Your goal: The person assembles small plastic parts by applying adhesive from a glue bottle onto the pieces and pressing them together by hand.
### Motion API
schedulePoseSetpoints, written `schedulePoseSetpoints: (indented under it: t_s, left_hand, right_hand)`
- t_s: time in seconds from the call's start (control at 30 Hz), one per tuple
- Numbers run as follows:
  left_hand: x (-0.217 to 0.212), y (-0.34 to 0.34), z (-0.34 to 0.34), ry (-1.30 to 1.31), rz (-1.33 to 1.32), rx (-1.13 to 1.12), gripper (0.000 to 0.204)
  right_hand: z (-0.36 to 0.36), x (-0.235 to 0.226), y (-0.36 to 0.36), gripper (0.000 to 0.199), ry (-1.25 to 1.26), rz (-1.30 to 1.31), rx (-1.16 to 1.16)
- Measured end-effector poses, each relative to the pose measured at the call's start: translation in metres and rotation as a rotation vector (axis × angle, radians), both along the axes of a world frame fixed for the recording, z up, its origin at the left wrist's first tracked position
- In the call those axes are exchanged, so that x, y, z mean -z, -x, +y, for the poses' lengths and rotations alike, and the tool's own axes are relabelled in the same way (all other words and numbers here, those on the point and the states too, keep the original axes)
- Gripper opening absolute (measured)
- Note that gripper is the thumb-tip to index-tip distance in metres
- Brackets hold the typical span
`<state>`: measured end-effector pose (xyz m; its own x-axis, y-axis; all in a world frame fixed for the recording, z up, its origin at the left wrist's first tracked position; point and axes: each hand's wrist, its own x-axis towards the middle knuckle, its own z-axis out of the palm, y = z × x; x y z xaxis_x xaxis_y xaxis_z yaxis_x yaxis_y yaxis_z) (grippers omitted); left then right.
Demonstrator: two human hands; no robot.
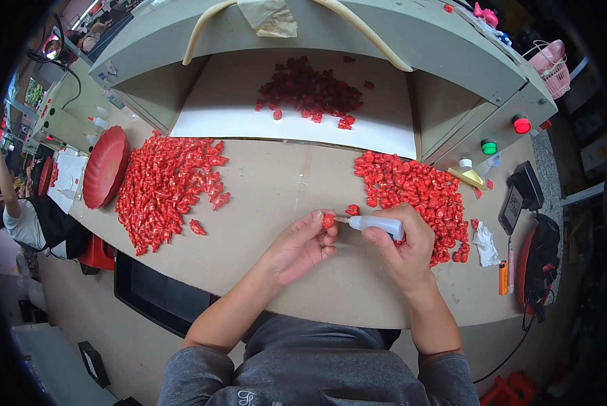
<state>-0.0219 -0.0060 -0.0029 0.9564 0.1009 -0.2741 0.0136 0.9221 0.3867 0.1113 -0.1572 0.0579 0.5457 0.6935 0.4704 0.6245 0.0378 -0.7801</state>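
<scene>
My left hand (302,245) pinches a small red plastic piece (328,220) between thumb and fingertips, just above the tabletop. My right hand (403,245) grips a small white squeeze bottle (378,225), its nozzle pointing left and touching the red piece. A big heap of the same red pieces (165,189) lies to the left. Another heap (415,193) lies to the right, partly behind my right hand. One loose red piece (353,210) sits just beyond my fingers.
A grey hood-shaped machine (452,61) stands at the back, with a third pile of red pieces (310,91) on its white floor. A red dish (104,166) leans at the left. A crumpled tissue (484,243), an orange lighter (503,277) and dark devices (523,193) lie at the right. Another person (19,216) sits far left.
</scene>
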Motion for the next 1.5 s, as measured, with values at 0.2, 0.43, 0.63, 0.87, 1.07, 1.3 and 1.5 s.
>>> schedulePoseSetpoints:
  t_s: [0.2,0.43,0.63,0.87,1.07,1.3,1.5]
  left_hand:
    - [0.001,0.000,0.001,-0.015,0.002,-0.010,0.022]
    - [0.001,-0.001,0.002,-0.015,-0.003,-0.042,0.020]
    - [0.001,-0.001,0.002,-0.019,0.016,-0.102,0.017]
    - [0.003,0.001,0.003,-0.020,-0.006,-0.144,0.016]
    - [0.005,0.003,0.002,-0.024,-0.020,-0.162,0.017]
    - [-0.001,-0.002,0.009,-0.027,0.002,-0.194,0.016]
    - [0.004,0.007,0.030,0.139,-0.088,-0.371,0.019]
  right_hand:
    - [0.002,0.001,-0.001,0.029,-0.048,-0.071,0.013]
    - [0.002,-0.001,0.000,0.030,-0.031,-0.101,0.047]
    - [0.002,-0.002,-0.001,0.030,-0.011,-0.111,0.056]
    - [0.001,-0.004,0.000,0.028,-0.008,-0.109,0.058]
    - [-0.002,-0.002,0.001,0.028,-0.009,-0.105,0.047]
    - [-0.003,0.008,-0.010,0.022,0.027,0.397,0.074]
    - [0.014,0.014,-0.012,0.029,0.087,0.536,-0.028]
